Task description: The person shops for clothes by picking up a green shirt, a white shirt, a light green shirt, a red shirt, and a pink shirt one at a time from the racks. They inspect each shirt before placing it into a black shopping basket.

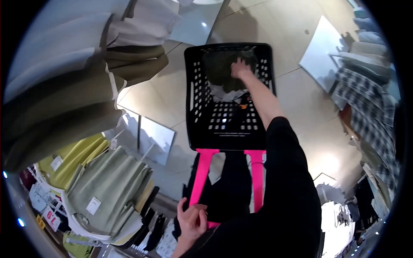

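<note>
My right hand (241,69) reaches down into a black shopping basket (231,142) with perforated sides. Its fingers are apart and rest on a dark olive-green garment (220,74) bunched at the basket's far end. Part of a white and grey garment (224,94) shows below the green one, with a small orange item (243,106) beside it. Down near the pink handle (201,174), my left hand (192,220) has loosely bent, separated fingers and holds nothing I can see.
Shirts in yellow-green and pale green (101,193) hang at the lower left, below dark olive garments (64,112). A checked shirt (365,96) hangs on the right among other clothes. White display bases (320,56) stand on the tiled floor (286,41).
</note>
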`<move>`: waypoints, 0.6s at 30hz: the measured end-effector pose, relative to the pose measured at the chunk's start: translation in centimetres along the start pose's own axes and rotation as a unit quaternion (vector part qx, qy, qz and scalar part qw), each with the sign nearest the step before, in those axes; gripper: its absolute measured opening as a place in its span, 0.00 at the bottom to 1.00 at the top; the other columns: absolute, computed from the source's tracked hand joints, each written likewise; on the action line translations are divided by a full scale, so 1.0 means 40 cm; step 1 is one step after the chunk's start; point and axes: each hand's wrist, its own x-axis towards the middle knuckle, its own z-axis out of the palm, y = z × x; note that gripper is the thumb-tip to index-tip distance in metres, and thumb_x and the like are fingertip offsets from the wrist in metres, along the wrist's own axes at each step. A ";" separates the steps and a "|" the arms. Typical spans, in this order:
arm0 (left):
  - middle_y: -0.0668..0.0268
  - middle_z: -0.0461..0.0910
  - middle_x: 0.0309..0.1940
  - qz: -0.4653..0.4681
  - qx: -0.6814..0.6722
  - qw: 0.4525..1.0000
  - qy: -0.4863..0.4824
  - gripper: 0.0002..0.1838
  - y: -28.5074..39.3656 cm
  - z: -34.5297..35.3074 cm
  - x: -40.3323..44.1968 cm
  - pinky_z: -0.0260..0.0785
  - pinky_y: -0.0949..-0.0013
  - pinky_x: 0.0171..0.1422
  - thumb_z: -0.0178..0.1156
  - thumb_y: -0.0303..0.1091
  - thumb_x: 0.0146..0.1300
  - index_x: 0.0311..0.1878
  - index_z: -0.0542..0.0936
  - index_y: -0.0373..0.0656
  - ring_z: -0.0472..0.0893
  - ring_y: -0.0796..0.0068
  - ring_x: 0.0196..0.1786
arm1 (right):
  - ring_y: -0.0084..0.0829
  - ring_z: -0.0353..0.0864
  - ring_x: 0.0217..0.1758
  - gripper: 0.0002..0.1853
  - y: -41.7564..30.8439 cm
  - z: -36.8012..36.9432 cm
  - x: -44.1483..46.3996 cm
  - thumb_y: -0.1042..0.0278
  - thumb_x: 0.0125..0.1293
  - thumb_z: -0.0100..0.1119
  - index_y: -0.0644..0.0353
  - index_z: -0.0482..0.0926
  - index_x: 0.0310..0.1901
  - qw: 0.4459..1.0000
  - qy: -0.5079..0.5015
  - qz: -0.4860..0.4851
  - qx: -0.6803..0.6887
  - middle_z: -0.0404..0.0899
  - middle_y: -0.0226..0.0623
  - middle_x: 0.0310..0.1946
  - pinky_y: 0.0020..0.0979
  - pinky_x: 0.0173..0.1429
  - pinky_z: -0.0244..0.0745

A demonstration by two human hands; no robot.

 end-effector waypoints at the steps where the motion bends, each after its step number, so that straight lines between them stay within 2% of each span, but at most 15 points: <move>1: 0.67 0.85 0.27 0.009 -0.029 0.999 0.030 0.10 -0.014 0.013 0.002 0.60 0.42 0.76 0.55 0.26 0.69 0.32 0.83 0.40 0.87 0.69 0.35 | 0.56 0.59 0.82 0.28 -0.011 -0.003 0.033 0.55 0.67 0.61 0.51 0.78 0.68 1.000 -0.002 0.006 0.023 0.53 0.49 0.83 0.62 0.78 0.64; 3: 0.67 0.82 0.22 0.025 -0.065 0.995 0.076 0.16 -0.039 0.029 0.003 0.62 0.40 0.73 0.49 0.30 0.73 0.30 0.82 0.37 0.88 0.67 0.33 | 0.56 0.59 0.82 0.29 -0.042 0.034 0.082 0.55 0.67 0.61 0.50 0.77 0.69 0.998 -0.028 0.009 0.054 0.54 0.45 0.83 0.61 0.78 0.66; 5: 0.66 0.79 0.20 0.041 -0.074 0.992 0.089 0.18 -0.052 0.030 0.000 0.65 0.42 0.71 0.47 0.31 0.73 0.31 0.82 0.35 0.85 0.67 0.29 | 0.55 0.59 0.83 0.30 -0.040 0.076 0.091 0.55 0.69 0.59 0.48 0.75 0.73 0.995 -0.076 0.007 0.063 0.54 0.40 0.83 0.61 0.76 0.68; 6: 0.65 0.79 0.19 0.052 -0.087 0.990 0.095 0.18 -0.060 0.035 -0.002 0.66 0.42 0.70 0.47 0.30 0.73 0.31 0.83 0.35 0.83 0.68 0.27 | 0.53 0.70 0.77 0.28 -0.013 0.213 0.177 0.55 0.68 0.59 0.48 0.77 0.70 0.996 -0.063 -0.057 0.022 0.59 0.42 0.81 0.56 0.73 0.74; 7: 0.64 0.79 0.21 0.058 -0.094 0.989 0.097 0.16 -0.064 0.037 -0.003 0.68 0.44 0.67 0.47 0.28 0.69 0.31 0.82 0.35 0.82 0.66 0.27 | 0.52 0.75 0.74 0.26 -0.045 0.146 0.034 0.57 0.68 0.59 0.52 0.80 0.67 0.997 -0.040 -0.055 0.042 0.64 0.45 0.78 0.52 0.73 0.75; 10: 0.63 0.79 0.22 0.088 -0.103 0.986 0.097 0.10 -0.074 0.028 0.002 0.74 0.49 0.60 0.50 0.24 0.60 0.31 0.82 0.35 0.79 0.64 0.25 | 0.53 0.71 0.77 0.25 -0.095 0.215 -0.112 0.65 0.65 0.61 0.66 0.82 0.63 0.990 -0.008 -0.079 0.114 0.60 0.53 0.80 0.47 0.78 0.71; 11: 0.63 0.78 0.22 0.097 -0.112 0.984 0.097 0.10 -0.073 0.024 0.009 0.74 0.49 0.60 0.50 0.23 0.60 0.31 0.82 0.35 0.79 0.64 0.25 | 0.53 0.75 0.73 0.18 -0.105 0.255 -0.155 0.64 0.62 0.61 0.61 0.89 0.50 0.974 0.078 -0.045 0.208 0.69 0.58 0.74 0.42 0.78 0.69; 12: 0.63 0.77 0.21 0.107 -0.121 0.982 0.098 0.10 -0.072 0.019 0.013 0.74 0.50 0.60 0.50 0.22 0.59 0.31 0.82 0.35 0.79 0.64 0.25 | 0.53 0.75 0.72 0.13 -0.120 0.214 -0.230 0.67 0.60 0.62 0.58 0.91 0.44 0.962 0.091 -0.034 0.256 0.71 0.59 0.73 0.42 0.77 0.71; 14: 0.64 0.76 0.20 0.115 -0.125 0.982 0.084 0.09 -0.077 0.010 0.013 0.74 0.52 0.60 0.52 0.20 0.58 0.32 0.83 0.36 0.79 0.64 0.25 | 0.53 0.80 0.65 0.10 -0.137 0.135 -0.361 0.68 0.59 0.64 0.60 0.90 0.38 0.937 0.099 -0.041 0.334 0.78 0.55 0.65 0.43 0.68 0.76; 16: 0.64 0.77 0.21 0.126 -0.116 0.981 0.087 0.06 -0.077 0.004 0.020 0.74 0.55 0.59 0.57 0.21 0.59 0.33 0.84 0.38 0.80 0.62 0.26 | 0.52 0.82 0.58 0.08 -0.159 0.086 -0.460 0.66 0.59 0.65 0.61 0.88 0.32 0.919 0.123 -0.068 0.369 0.80 0.46 0.53 0.48 0.60 0.78; 18: 0.64 0.78 0.21 0.139 -0.105 0.979 0.103 0.03 -0.061 -0.012 0.029 0.73 0.58 0.56 0.62 0.23 0.61 0.35 0.85 0.41 0.80 0.60 0.27 | 0.53 0.85 0.49 0.09 -0.194 0.007 -0.589 0.66 0.59 0.65 0.63 0.88 0.32 0.904 0.173 -0.107 0.377 0.82 0.46 0.40 0.46 0.56 0.79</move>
